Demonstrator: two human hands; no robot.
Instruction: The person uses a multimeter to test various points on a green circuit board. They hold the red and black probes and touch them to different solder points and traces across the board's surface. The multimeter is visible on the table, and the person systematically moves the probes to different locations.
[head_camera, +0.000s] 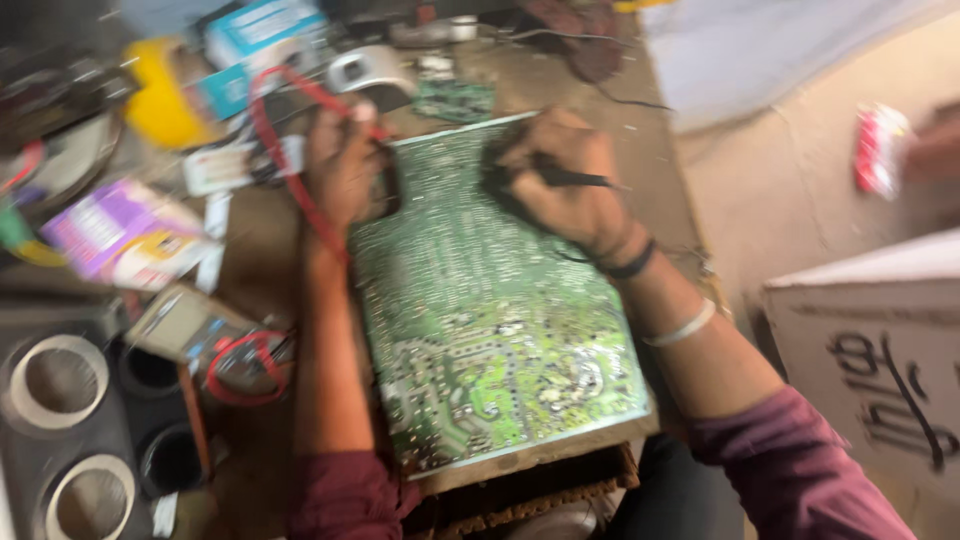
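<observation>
1. Head view: one big green circuit board (490, 310) lying solder side up on the cluttered table (255, 240), propped near the body for easy reach.
2. Left hand (340, 165) at the board's top left edge, fingers closed round a red probe with its red wire (285, 150).
3. Right hand (560, 175) on the top edge, fingers pinched on a black probe (570, 180) like a pen.
4. Two hands, two probes, one board.
5. Two round speaker cones (60, 385) at left.

One green circuit board (490, 310), two probes — one red-leaded (345, 125), one black (565, 178) — and two speaker cones (58, 380).
</observation>
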